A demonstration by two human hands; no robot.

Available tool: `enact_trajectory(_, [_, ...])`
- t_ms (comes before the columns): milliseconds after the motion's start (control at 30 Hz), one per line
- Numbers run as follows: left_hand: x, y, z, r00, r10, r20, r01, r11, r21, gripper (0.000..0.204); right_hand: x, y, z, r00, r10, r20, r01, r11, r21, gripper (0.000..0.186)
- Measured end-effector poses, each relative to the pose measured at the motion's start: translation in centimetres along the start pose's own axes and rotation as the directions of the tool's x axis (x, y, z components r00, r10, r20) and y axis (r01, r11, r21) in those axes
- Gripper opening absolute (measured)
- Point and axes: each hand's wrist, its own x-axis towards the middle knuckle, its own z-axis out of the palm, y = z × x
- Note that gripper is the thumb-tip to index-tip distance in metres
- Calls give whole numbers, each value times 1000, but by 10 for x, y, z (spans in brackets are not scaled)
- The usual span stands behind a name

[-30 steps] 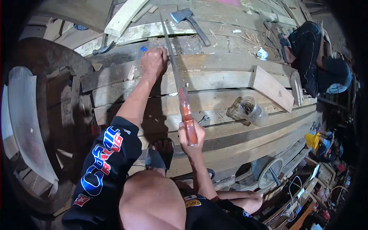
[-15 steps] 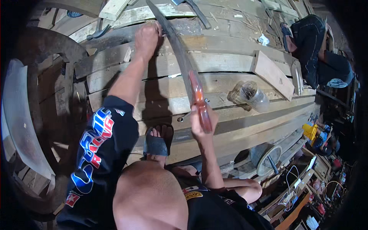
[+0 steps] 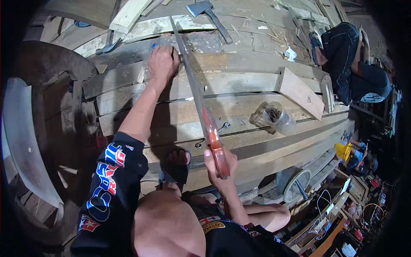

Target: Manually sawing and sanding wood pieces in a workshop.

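A handsaw (image 3: 191, 79) with a long grey blade and a red-brown handle slants across the plank floor. My right hand (image 3: 221, 169) is wrapped round its handle, close to my body. Farther off, my left hand (image 3: 164, 62) is closed in a fist, right beside the blade's far part. What its fingers hold is hidden under them. A small blue thing (image 3: 154, 46) shows just past the left knuckles. On the boards by the saw handle lies a metal wrench (image 3: 224, 127).
An axe (image 3: 212, 19) and a claw hammer (image 3: 109, 46) lie at the far side. To the right are a clear plastic jar (image 3: 279, 119) on its side, a cut board (image 3: 301, 94) and a bucket (image 3: 293, 185). Another person (image 3: 342, 55) sits at far right.
My right hand has drawn the saw back toward my body. The left hand stays beside the blade. The whole view has shifted slightly, showing more of the axe.
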Motion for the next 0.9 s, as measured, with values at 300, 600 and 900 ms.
enact_trajectory(300, [-1, 6, -5, 880, -252, 402, 236, 968, 92, 16, -21, 0, 6, 982, 183, 45, -187, 978, 95, 7])
enact_trajectory(600, [0, 1, 5, 941, -136, 309, 156, 987, -40, 12, 101, 6, 64, 984, 177, -36, -166, 964, 209, 6])
enact_trajectory(900, [-7, 9, 16, 951, -99, 294, 115, 993, -36, 11, 60, -4, 46, 990, 126, -62, -122, 990, 68, 11])
